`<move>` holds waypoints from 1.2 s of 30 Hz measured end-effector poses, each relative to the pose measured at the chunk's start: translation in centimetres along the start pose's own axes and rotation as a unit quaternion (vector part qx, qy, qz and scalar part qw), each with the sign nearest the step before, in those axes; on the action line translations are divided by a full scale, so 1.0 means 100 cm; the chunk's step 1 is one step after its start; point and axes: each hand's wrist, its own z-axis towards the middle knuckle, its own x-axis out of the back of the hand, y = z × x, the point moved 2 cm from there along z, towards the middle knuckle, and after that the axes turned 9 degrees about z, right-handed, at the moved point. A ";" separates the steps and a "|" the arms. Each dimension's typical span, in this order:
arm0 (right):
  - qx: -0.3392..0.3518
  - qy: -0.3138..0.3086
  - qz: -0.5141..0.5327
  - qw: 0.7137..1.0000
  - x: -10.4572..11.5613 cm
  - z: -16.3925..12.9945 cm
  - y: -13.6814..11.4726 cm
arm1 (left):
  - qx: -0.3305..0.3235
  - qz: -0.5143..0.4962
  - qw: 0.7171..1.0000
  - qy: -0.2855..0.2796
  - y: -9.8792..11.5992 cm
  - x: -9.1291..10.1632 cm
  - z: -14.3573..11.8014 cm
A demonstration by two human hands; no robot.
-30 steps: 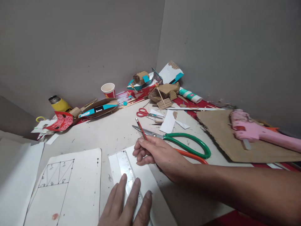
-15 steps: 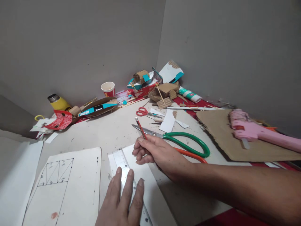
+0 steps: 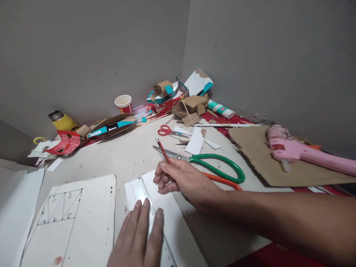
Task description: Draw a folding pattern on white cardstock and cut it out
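My left hand [image 3: 139, 237] lies with its fingers outstretched on a clear ruler [image 3: 141, 190], pressing it against a white sheet of card [image 3: 178, 218]. Closed around a red and black pencil [image 3: 162, 149], my right hand [image 3: 191, 180] is over the card, just right of the ruler's far end. The pencil's upper end points away from me; its tip is hidden by the fingers. Behind the right hand are large scissors with a green and an orange handle [image 3: 217, 158]. To the left, a white sheet with a line drawing [image 3: 91, 222] lies flat.
Small red scissors [image 3: 165, 130] and white card scraps [image 3: 195, 141] lie farther back. A pink glue gun [image 3: 306, 150] rests on brown cardboard [image 3: 254, 159] at right. Along the wall stand a paper cup [image 3: 123, 104], a yellow bottle [image 3: 65, 123] and cardboard pieces [image 3: 193, 105].
The whole view has shifted slightly, with things appearing a little farther left. The left hand's first fingers are closer together on the ruler. The right hand keeps the pencil in nearly the same pose.
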 end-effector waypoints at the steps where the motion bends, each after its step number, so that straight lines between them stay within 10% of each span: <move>1: 0.001 -0.001 0.002 1.000 0.000 0.000 0.000 | 0.004 -0.006 1.000 -0.004 -0.001 -0.001 0.000; 26: 0.015 -0.013 0.006 1.000 0.002 0.001 0.003 | 0.030 0.024 0.999 0.001 0.000 -0.003 0.001; 36: 0.019 -0.012 0.009 1.000 0.003 0.001 0.004 | -0.085 0.040 0.996 0.005 -0.023 0.003 0.003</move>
